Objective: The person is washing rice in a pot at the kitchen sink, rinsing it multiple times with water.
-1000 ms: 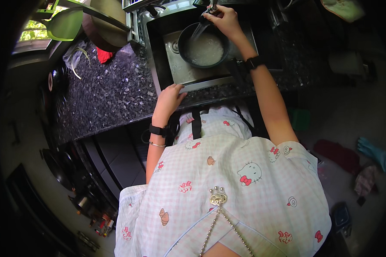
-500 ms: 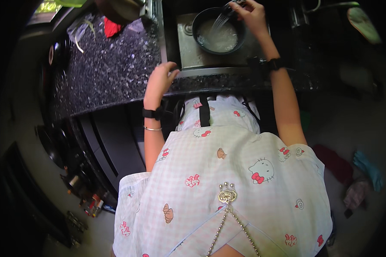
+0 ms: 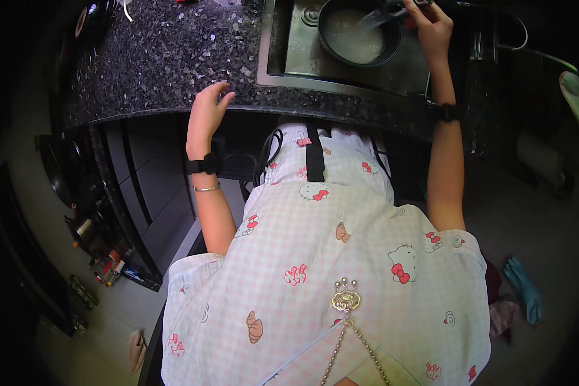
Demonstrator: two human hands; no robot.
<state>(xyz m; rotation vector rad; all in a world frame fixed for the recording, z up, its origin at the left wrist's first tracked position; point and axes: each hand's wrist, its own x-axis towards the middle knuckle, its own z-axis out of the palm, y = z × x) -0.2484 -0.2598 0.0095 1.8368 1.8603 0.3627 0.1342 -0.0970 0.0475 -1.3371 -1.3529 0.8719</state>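
My right hand (image 3: 435, 29) is closed on a dark faucet spray head (image 3: 394, 10) at the far side. Fine streams of water run from it down into a dark round pot (image 3: 395, 53), which holds cloudy whitish liquid. What lies beneath the liquid is hard to make out. The pot stands in a metal sink (image 3: 296, 58). Off to the left, my left hand (image 3: 209, 106) holds nothing, its fingers apart and lightly curved near the front edge of the speckled dark countertop (image 3: 174, 58).
Below the counter on the left are black pans (image 3: 55, 170) and several small items (image 3: 109, 267) on shelving. A blue rubber glove (image 3: 524, 289) lies low on the right. A pale oval item (image 3: 576, 100) is at the far right, beside dark tubing.
The view has shifted, so the sink and pot sit higher and farther right. My left hand has moved left, away from the sink's corner. The right hand keeps hold, with water still running.
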